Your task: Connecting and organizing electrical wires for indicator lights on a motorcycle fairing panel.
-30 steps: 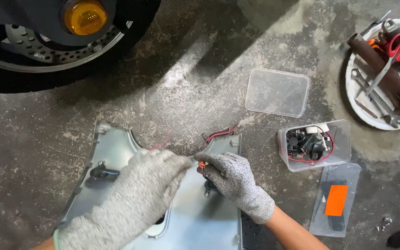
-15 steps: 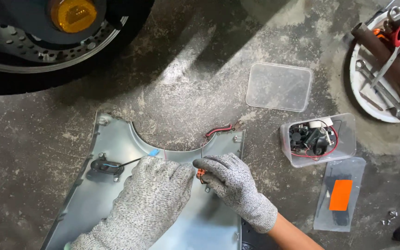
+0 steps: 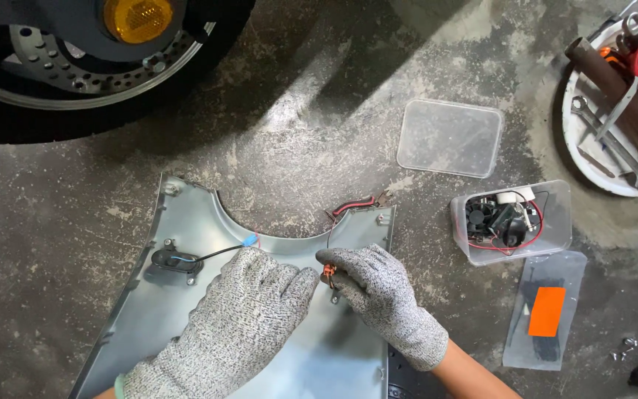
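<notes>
A pale blue-grey metal panel (image 3: 186,295) with a curved notch lies flat on the concrete floor; a small orange connector (image 3: 327,276) sits above it.

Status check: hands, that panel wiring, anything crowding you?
Left hand flat on the silver panel, by the black wire. Right hand pinching the orange connector. Parts tub and lid sit apart to the right.

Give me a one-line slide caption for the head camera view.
Gloved left hand and right hand join wiring on a silver panel.
</notes>
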